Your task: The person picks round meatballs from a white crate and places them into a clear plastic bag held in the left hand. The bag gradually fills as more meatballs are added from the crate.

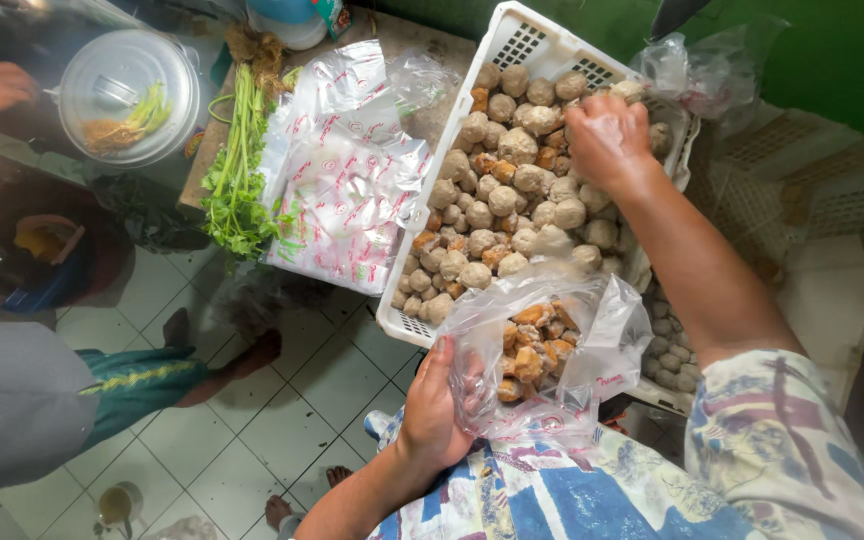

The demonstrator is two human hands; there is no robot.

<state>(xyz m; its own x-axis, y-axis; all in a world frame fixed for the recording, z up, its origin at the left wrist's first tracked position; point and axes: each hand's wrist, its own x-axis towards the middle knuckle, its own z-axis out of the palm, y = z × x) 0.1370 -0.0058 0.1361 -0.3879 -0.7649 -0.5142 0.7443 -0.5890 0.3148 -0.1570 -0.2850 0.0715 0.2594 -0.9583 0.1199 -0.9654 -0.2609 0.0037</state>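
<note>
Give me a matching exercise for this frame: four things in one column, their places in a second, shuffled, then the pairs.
Things:
1. left hand
2. right hand
3. green stalks
4. metal lid

Places:
A. lying left of the stack of printed bags
B. in the white basket among the meatballs
C. top left, beside another person's hand
D. holding a clear bag with fried pieces

Pairs: 1-D, 2-B, 3-A, 4-C

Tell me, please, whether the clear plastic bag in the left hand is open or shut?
Open: the clear plastic bag gapes at its mouth, showing brown pieces inside, held by the left hand.
</note>
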